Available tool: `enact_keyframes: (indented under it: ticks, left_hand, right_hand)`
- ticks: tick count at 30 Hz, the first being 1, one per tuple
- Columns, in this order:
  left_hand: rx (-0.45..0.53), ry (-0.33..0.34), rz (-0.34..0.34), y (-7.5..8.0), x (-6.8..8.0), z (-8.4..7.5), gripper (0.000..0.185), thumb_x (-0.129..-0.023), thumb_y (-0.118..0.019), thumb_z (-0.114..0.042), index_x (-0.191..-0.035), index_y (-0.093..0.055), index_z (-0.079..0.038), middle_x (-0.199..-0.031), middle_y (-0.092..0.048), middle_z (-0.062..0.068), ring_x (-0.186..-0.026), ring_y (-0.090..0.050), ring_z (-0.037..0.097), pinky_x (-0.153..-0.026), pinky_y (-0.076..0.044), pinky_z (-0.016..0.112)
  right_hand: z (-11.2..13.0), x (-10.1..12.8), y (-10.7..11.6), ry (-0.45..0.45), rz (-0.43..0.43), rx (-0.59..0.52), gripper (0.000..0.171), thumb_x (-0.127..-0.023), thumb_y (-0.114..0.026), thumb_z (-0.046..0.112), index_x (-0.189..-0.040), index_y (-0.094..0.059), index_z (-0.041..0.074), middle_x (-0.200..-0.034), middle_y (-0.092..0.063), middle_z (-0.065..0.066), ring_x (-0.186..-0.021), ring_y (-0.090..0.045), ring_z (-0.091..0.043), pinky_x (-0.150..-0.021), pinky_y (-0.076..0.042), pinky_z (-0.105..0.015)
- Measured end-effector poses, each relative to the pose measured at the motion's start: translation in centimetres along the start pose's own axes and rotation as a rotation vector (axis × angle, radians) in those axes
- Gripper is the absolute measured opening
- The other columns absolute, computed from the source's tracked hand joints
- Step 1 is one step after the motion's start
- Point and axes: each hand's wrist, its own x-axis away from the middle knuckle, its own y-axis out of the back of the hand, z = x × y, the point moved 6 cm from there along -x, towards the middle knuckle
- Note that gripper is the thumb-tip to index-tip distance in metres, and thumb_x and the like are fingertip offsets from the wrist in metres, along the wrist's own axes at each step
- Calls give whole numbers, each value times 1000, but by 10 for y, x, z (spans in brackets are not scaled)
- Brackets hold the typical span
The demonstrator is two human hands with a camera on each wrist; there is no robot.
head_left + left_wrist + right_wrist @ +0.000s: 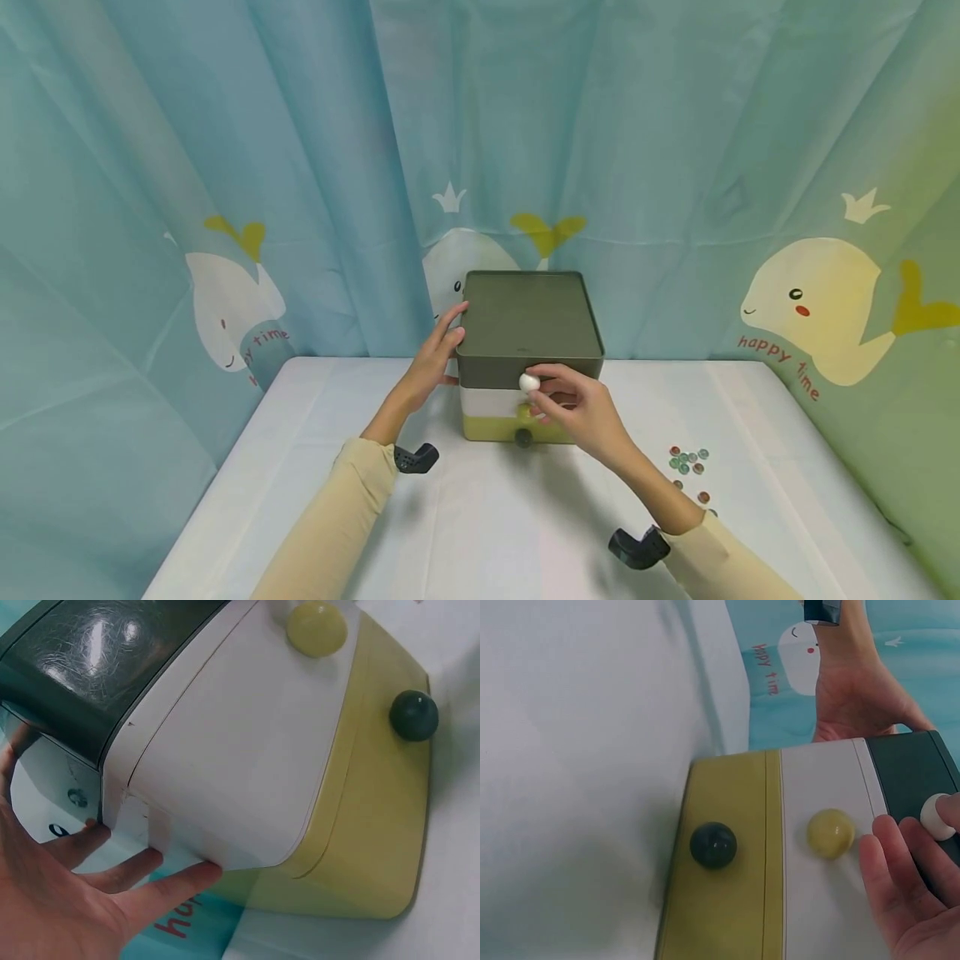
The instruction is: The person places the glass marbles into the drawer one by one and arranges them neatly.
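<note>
A small drawer cabinet (pixel 532 317) stands on the table, with a dark green top drawer, a white middle one and a yellow-green bottom one. My right hand (pixel 588 412) pinches the round white knob (pixel 528 382) of the top drawer between thumb and forefinger; its other fingers extend past the knob in the right wrist view. Against the cabinet's left side rest the spread fingertips of my left hand (pixel 429 367). Below the white knob are a yellow knob (pixel 830 834) on the white drawer and a dark green knob (pixel 713 845) on the bottom drawer. All drawers look closed.
Several small glass pieces (pixel 684 460), green and reddish, lie on the white table (pixel 480 517) to the right of the cabinet. A blue curtain (pixel 637 150) with whale prints hangs right behind the table and along its sides.
</note>
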Motion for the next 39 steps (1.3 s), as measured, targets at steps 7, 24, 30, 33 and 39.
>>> enact_keyframes:
  ticks: [7,24,30,33,39]
  left_hand:
    - [0,4,-1,0,0,-1,58,-106,-43,-49,-161,-27,-43,-162,-27,8,-133,-50,42,-90,-51,69]
    - [-28,-19,8,2,-1,-1,58,-106,-43,-49,-161,-27,-43,-167,-21,4,-136,-47,42,-88,-53,67]
    - [-48,-18,6,3,0,-1,57,-106,-42,-50,-160,-27,-46,-168,-18,1,-139,-43,44,-87,-52,69]
    - [-57,-15,4,4,-1,0,56,-106,-42,-51,-160,-27,-47,-168,-18,-1,-138,-43,44,-87,-52,69]
    - [-58,-21,13,4,-1,-1,57,-106,-42,-50,-161,-27,-45,-169,-16,1,-137,-43,46,-89,-51,70]
  right_hand:
    - [-1,0,3,20,9,13,31,-94,-75,7,-125,-71,12,-96,-76,-14,-76,-75,-25,-66,-62,-42]
    - [4,10,4,9,41,42,27,-95,-75,15,-122,-72,17,-97,-76,-13,-78,-76,-29,-69,-61,-31]
    - [9,18,3,8,75,3,28,-95,-74,8,-122,-72,17,-96,-76,-16,-76,-75,-31,-68,-62,-36]
    - [10,22,2,10,87,-28,28,-96,-73,6,-122,-72,15,-96,-76,-16,-76,-75,-32,-67,-62,-36]
    - [16,33,1,31,99,-47,27,-96,-72,7,-122,-72,13,-95,-77,-8,-75,-75,-25,-68,-62,-36]
